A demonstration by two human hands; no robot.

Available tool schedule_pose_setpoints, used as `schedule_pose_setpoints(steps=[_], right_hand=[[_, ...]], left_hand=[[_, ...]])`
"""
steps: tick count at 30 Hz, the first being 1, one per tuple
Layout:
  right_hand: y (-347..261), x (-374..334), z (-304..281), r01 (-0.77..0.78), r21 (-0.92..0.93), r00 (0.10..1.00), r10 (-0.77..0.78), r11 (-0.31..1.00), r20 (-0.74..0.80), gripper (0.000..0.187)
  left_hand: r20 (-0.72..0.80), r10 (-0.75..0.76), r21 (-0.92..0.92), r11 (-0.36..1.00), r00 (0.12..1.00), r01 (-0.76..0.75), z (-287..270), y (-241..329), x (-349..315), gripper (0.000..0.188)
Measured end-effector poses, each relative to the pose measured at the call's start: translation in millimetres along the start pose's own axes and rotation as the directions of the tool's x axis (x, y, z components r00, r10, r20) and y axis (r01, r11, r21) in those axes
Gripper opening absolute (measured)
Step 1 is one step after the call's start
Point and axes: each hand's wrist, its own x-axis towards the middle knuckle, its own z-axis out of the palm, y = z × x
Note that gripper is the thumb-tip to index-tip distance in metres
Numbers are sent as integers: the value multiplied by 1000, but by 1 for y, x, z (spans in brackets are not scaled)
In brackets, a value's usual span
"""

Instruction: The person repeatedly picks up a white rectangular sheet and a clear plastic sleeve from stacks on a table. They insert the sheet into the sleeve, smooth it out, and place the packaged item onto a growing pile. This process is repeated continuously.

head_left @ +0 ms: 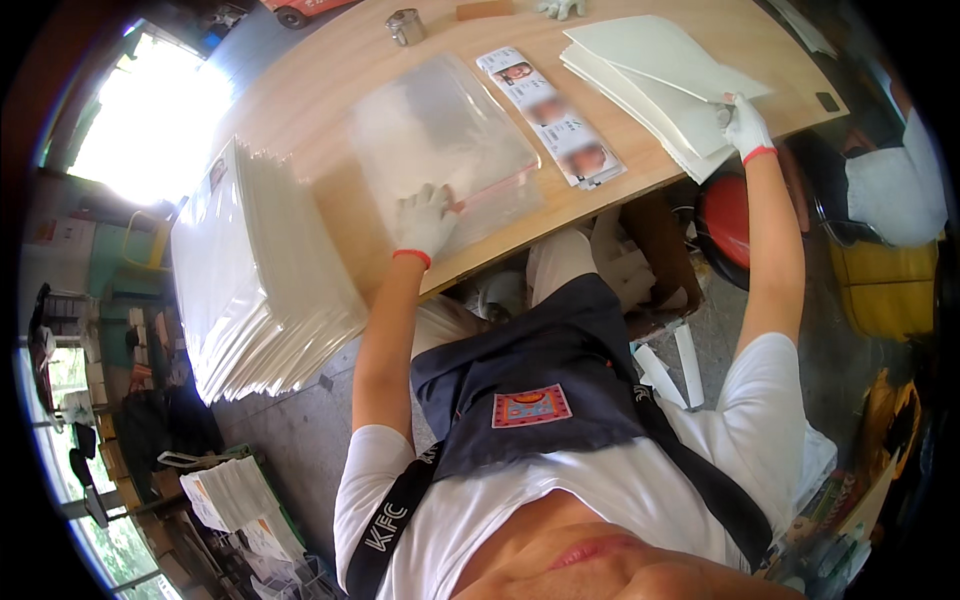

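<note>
Clear plastic bags (440, 135) lie mid-bench under my left hand (427, 220), pressed flat with fingers spread, while my right hand (745, 127) pinches the top white card (650, 60) far right; I'd lift only one sheet.

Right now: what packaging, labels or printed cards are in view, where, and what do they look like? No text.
Clear plastic bags: table centre, under left hand, flat, transparent.
Printed cards: strip right of the bags, white with small photos.
White sheets: stack at right hand.
Bagged stack: table's left end, whitish.
</note>
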Motion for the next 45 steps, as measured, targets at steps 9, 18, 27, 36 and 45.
schedule_pose_setpoints(steps=[9,18,27,36,45], right_hand=[[39,-180,-17,-53,74,891,14,996,453,36],[77,-291,-37,-404,-118,697,388,907,603,58],[123,-309,-44,-307,-71,874,310,949,373,44],[165,-347,0,-516,188,826,429,835,365,19],[189,-371,23,-432,42,829,379,901,411,25]], left_hand=[[-38,-17,99,995,999,21,7,-16,-1,21],[-118,-9,-5,1000,993,9,3,-10,-15,20],[-287,-106,-130,989,952,71,7,-21,-26,23],[-191,-180,-794,606,965,-44,-11,-35,-20,35],[-331,-254,-458,886,909,81,4,-21,-59,34]])
